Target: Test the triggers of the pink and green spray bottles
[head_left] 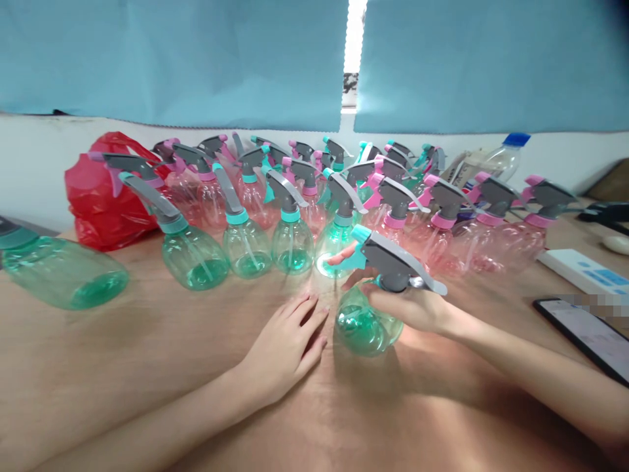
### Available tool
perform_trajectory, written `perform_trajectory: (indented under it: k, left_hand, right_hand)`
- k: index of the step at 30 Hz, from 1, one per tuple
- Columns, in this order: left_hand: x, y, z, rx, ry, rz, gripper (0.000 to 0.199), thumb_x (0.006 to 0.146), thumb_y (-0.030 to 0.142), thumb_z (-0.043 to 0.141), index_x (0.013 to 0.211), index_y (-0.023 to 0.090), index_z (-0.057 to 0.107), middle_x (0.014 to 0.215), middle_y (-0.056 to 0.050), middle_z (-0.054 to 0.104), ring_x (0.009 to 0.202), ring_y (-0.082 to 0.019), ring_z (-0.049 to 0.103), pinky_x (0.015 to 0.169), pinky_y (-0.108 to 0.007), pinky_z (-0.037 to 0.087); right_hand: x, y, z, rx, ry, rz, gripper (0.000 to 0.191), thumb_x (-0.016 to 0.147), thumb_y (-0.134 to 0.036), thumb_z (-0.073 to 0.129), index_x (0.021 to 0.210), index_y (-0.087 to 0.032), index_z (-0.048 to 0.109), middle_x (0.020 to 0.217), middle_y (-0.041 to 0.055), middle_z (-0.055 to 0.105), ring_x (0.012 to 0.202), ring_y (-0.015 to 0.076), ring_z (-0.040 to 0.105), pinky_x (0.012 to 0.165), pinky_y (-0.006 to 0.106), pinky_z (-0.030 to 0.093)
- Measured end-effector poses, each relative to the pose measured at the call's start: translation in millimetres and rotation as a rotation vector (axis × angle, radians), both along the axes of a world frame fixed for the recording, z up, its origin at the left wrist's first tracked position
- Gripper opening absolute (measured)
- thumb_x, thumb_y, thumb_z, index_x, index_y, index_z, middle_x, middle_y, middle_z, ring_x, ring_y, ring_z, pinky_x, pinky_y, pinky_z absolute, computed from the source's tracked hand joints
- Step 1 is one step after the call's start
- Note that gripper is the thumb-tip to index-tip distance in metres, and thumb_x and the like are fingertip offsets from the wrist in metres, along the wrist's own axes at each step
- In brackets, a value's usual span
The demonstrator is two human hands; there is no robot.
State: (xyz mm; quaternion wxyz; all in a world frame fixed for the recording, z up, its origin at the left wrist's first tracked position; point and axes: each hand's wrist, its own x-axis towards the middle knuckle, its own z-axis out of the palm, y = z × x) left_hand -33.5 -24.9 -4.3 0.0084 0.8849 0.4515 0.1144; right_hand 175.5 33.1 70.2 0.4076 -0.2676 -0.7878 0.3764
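Observation:
My right hand (403, 301) is wrapped round the neck of a green spray bottle (366, 324), its forefinger stretched forward by the teal trigger. The bottle has a grey spray head with a teal nozzle and tilts a little; whether its base touches the table cannot be seen clearly. Flat on the wooden table (196, 393), just left of that bottle, lies my left hand (287, 344) with fingers stretched out and nothing in it. Beyond both hands stands a front row of spray bottles, among them a green one (248, 246) and a pink one (445, 229).
Several more green and pink spray bottles crowd behind. A red plastic bag (108, 196) sits at the back left, near a green bottle (63, 269) at the left edge. Rightward lie a phone (584, 334), a white box (584, 269) and a clear bottle with blue cap (506, 157).

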Motion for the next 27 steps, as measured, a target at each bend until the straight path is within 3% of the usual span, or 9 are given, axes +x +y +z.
perform_trajectory:
  k: [5,9,14,17,22,27]
  left_hand:
    - [0.9,-1.3,3.2,-0.023,-0.009,0.004,0.041,0.095,0.027,0.043,0.133,0.013,0.050,0.138,-0.015,0.050,0.132,-0.031,0.039,0.105,-0.050,0.038]
    - [0.5,-0.8,3.2,-0.027,-0.024,0.012,0.040,0.095,0.028,0.042,0.133,0.015,0.050,0.137,-0.014,0.051,0.131,-0.030,0.040,0.105,-0.049,0.038]
    - [-0.5,-0.4,1.9,-0.024,-0.027,0.007,0.039,0.096,0.028,0.042,0.132,0.015,0.050,0.136,-0.014,0.051,0.132,-0.029,0.040,0.106,-0.049,0.037]
    - [-0.4,-0.5,1.3,-0.023,-0.018,0.006,0.040,0.096,0.027,0.042,0.132,0.013,0.050,0.137,-0.015,0.051,0.132,-0.030,0.039,0.106,-0.049,0.037]
    - [-0.6,-0.3,0.9,-0.013,-0.040,0.005,0.040,0.095,0.028,0.043,0.132,0.013,0.050,0.136,-0.015,0.051,0.131,-0.030,0.041,0.105,-0.049,0.038]
    - [-1.2,0.1,2.8,-0.025,-0.039,0.006,0.040,0.096,0.028,0.042,0.134,0.015,0.048,0.137,-0.014,0.050,0.131,-0.030,0.040,0.105,-0.050,0.038]
  right_hand:
    - [2.7,2.5,-4.6,-0.005,0.003,0.007,0.055,0.061,-0.005,0.046,0.112,-0.023,0.057,0.081,0.0005,0.066,0.059,0.0134,0.058,0.060,0.030,0.053]
    - [0.1,2.2,-2.5,0.020,0.017,-0.026,0.040,0.060,-0.008,0.047,0.095,-0.024,0.057,0.073,-0.0010,0.058,0.058,0.0141,0.054,0.055,0.030,0.051]
    - [1.0,3.6,-8.4,0.058,0.045,-0.113,0.020,0.058,-0.009,0.047,0.072,-0.024,0.044,0.060,-0.0046,0.039,0.050,0.0107,0.036,0.046,0.026,0.040]
    - [3.8,3.7,-11.1,0.109,-0.016,-0.171,0.017,0.058,-0.009,0.047,0.065,-0.023,0.040,0.059,-0.0050,0.038,0.050,0.0095,0.033,0.044,0.024,0.036]
    - [2.8,1.0,-5.5,0.063,-0.048,-0.082,0.027,0.065,-0.011,0.047,0.086,-0.023,0.057,0.059,-0.0052,0.047,0.049,0.0103,0.043,0.045,0.024,0.040]
    - [-0.1,0.4,-1.2,0.030,0.037,0.007,0.053,0.063,-0.008,0.044,0.111,-0.024,0.058,0.073,-0.0018,0.062,0.068,0.0157,0.063,0.062,0.029,0.053]
